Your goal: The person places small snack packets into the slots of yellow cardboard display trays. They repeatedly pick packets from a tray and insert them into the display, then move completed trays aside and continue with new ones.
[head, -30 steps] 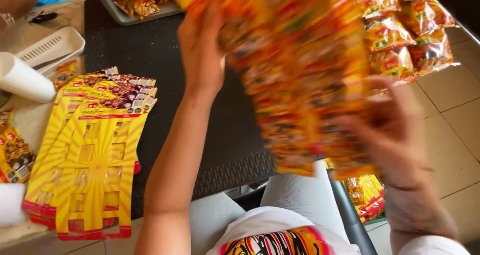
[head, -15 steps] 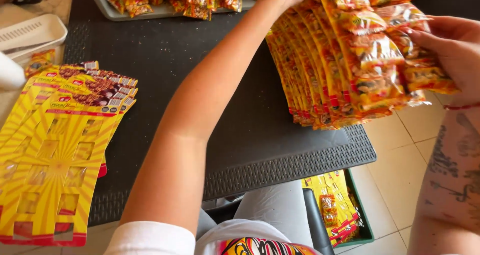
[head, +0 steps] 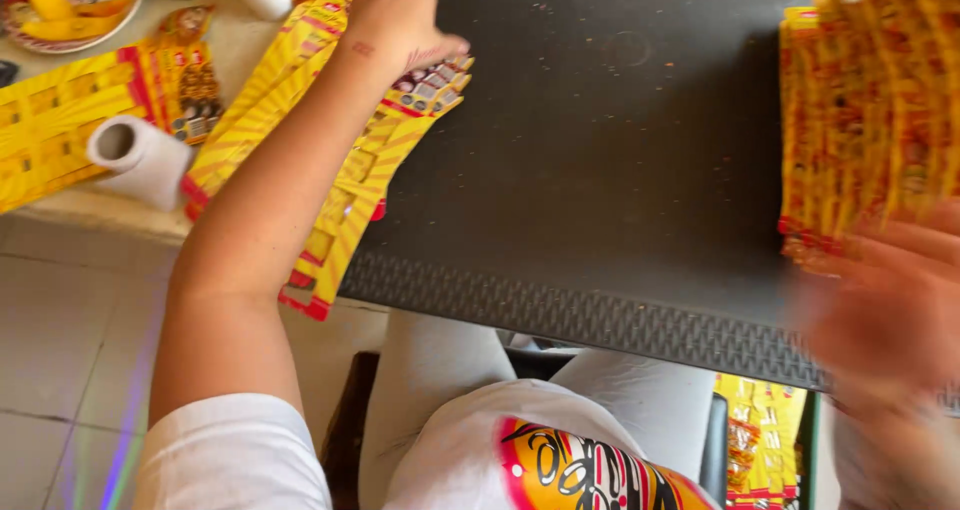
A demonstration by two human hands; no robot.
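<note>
Over at the black table's [head: 620, 170] left edge, your left hand [head: 395, 20] lies flat, fingers pressed down on the yellow card stack [head: 340, 170], its long axis slanting from the far edge toward you. Half a second ago that hand was on the sachet bundle [head: 870, 120]; now your blurred right hand [head: 890, 310] holds it alone, grip unclear. Paper roll [head: 140, 155] and fruit plate [head: 65, 10] sit further left.

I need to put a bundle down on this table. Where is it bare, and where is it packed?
Bare: the black mat, between the yellow cards under the left hand and the sachet strips held by the right hand. Crowded: the left end, with cards, a paper roll and a plate.
</note>
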